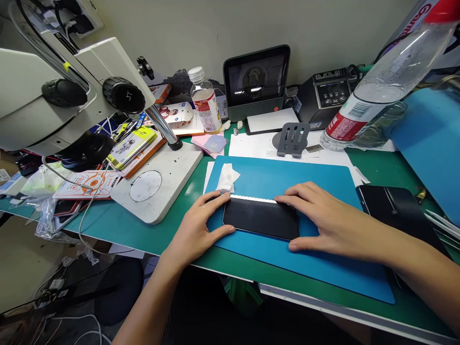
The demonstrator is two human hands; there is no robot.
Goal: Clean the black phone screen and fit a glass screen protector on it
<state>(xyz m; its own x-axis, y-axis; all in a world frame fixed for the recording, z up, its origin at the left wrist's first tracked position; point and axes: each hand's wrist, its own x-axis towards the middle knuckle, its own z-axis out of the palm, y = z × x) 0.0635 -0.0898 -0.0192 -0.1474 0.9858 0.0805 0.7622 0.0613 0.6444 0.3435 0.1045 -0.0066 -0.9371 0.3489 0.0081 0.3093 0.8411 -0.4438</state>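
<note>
A black smartphone [260,218] lies screen up on a blue work mat [287,177], its long side toward me. My left hand [196,230] holds its left end, with the fingers at the far corner and the thumb at the near edge. My right hand [325,220] grips the right end, fingers along the far edge and thumb at the near corner. A folded white wipe [226,176] lies on the mat just behind the left hand.
A microscope [61,86] on a white base [158,184] stands at the left over cards and packets. Behind the mat are a grey phone stand [293,139], a small screen [257,81], two bottles [205,100], a control box [332,93]. Another dark phone [393,206] lies at the right.
</note>
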